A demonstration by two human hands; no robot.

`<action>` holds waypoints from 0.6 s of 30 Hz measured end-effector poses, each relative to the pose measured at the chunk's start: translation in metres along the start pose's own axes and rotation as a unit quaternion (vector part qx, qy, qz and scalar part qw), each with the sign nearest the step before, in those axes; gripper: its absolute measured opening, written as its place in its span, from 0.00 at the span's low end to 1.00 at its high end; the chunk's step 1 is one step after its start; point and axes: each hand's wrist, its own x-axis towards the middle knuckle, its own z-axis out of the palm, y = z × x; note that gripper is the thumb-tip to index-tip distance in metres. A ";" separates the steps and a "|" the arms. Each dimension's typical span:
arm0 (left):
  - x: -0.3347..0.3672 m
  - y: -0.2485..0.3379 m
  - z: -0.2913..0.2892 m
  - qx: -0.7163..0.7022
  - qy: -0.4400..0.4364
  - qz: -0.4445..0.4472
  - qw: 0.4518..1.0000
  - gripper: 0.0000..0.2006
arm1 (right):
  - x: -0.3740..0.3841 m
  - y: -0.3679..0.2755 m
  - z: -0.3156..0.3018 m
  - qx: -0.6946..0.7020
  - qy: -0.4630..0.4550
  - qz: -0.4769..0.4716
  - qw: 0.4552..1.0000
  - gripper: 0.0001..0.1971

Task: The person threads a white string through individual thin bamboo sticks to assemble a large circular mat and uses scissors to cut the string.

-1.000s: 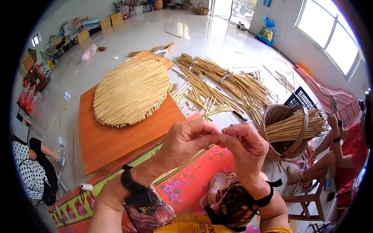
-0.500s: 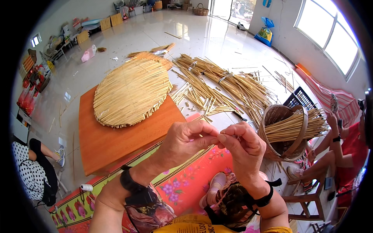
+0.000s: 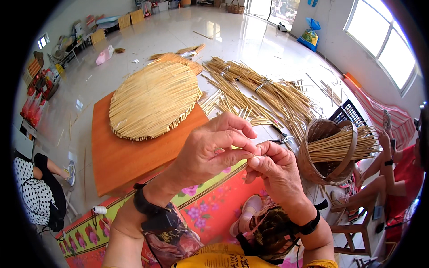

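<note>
My left hand (image 3: pixel 214 149) and my right hand (image 3: pixel 279 169) meet at the fingertips in front of my chest. Thumb and forefinger of each are pinched together; whatever sits between them is too small to make out. The other fingers of the left hand are raised and loosely bent, while those of the right are curled in. Beyond my left hand, a round mat of straw-coloured stalks (image 3: pixel 154 100) lies on an orange-brown wooden board (image 3: pixel 134 165), apart from both hands.
A wicker basket (image 3: pixel 313 163) of cut stalks stands at right, near a wooden stool (image 3: pixel 353 230) and a seated person in red (image 3: pixel 402 174). Tied stalk bundles (image 3: pixel 263 89) and pruning shears (image 3: pixel 282 136) lie ahead. At left are a thread spool (image 3: pixel 99 209) and another person's leg (image 3: pixel 58 169).
My left hand has risen slightly, its upper fingers lifting and spreading, while the fingertips of both hands stay together. The view has shifted a little, and the shears show more fully.
</note>
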 end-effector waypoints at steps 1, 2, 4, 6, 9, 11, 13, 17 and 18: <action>-0.001 0.001 -0.001 0.002 -0.001 -0.008 1.000 0.06 | 0.000 0.000 0.000 0.001 -0.002 0.003 1.000 0.04; -0.001 0.003 -0.001 0.004 -0.002 -0.017 1.000 0.05 | 0.001 0.001 0.001 0.001 -0.004 0.005 1.000 0.04; -0.001 0.007 -0.002 0.014 -0.012 -0.039 0.999 0.05 | 0.002 0.003 -0.001 -0.005 -0.012 0.006 1.000 0.04; -0.001 0.013 -0.003 0.034 -0.028 -0.068 0.997 0.04 | 0.003 0.003 -0.001 -0.013 -0.015 0.009 1.000 0.04; -0.002 0.010 0.001 0.017 -0.002 -0.071 0.997 0.03 | 0.004 0.003 0.002 -0.016 -0.013 0.015 1.000 0.04; -0.004 0.008 0.002 -0.052 0.014 -0.114 0.992 0.02 | 0.003 0.000 0.004 -0.004 -0.008 0.022 1.000 0.03; -0.006 0.005 0.002 -0.144 0.026 -0.161 0.976 0.02 | 0.004 0.000 0.002 -0.011 -0.012 0.025 1.000 0.02; -0.008 0.000 -0.003 -0.327 0.017 -0.263 0.908 0.05 | 0.003 -0.002 0.002 -0.004 -0.009 0.031 0.999 0.01; -0.008 -0.001 -0.004 -0.360 0.008 -0.288 0.887 0.06 | 0.003 -0.002 0.002 0.000 -0.010 0.033 0.999 0.01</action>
